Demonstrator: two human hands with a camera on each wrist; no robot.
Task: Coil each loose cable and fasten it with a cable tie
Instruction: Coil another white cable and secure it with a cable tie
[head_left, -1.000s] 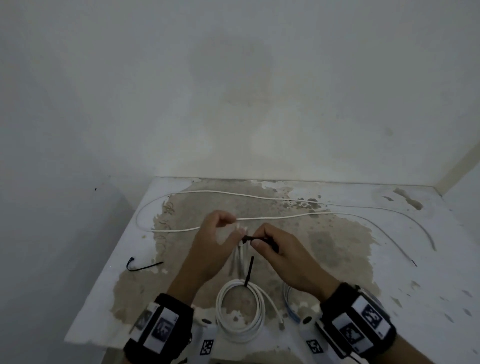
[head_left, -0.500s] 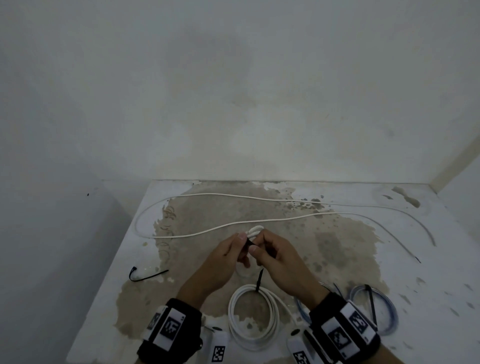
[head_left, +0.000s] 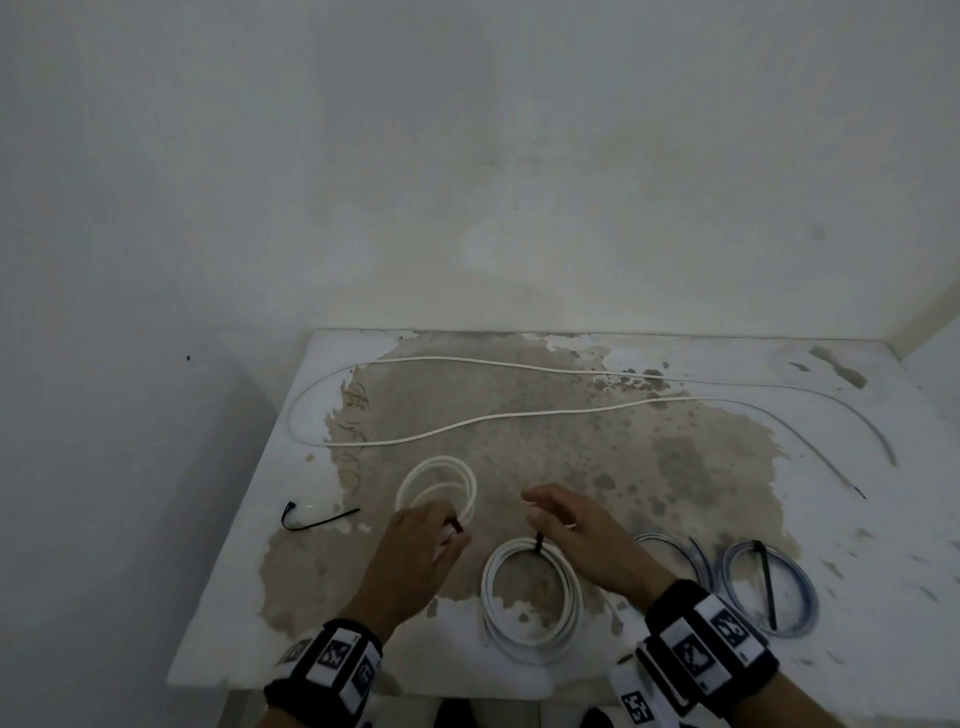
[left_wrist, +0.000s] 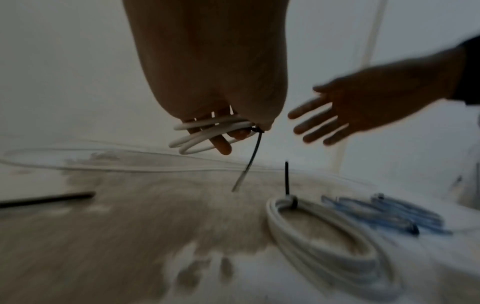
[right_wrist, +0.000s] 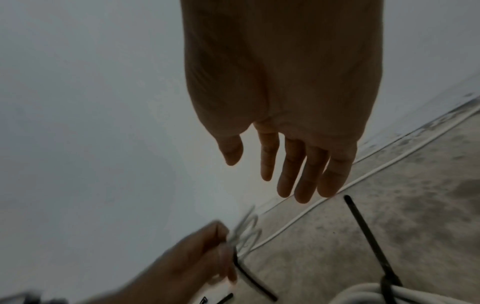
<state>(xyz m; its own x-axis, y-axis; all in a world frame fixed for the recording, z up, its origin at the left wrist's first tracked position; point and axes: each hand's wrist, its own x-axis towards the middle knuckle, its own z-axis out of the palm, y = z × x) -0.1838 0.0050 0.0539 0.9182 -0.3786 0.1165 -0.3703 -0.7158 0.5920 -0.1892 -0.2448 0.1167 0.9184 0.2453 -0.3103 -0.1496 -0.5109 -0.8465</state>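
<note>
Head view: the worktop (head_left: 857, 519) carries, beyond both hands, one long loose cable (head_left: 519, 415), uncoiled; it looks light and limp, likely to spring open unless its loops are pinched together where they cross. Between the wrists lies a white tied coil (head_left: 530, 597); outside the right hand lie blue tied coils (head_left: 779, 587); outside the left hand lies a spare cable tie (head_left: 317, 519), thin and stiff, best taken by its tail. The left hand (head_left: 415, 556) grips a small white coil (left_wrist: 207, 133) at its black tie (left_wrist: 249, 160), the tail hanging free. The right hand (head_left: 587, 540) hovers apart, fingers spread, holding nothing.
</note>
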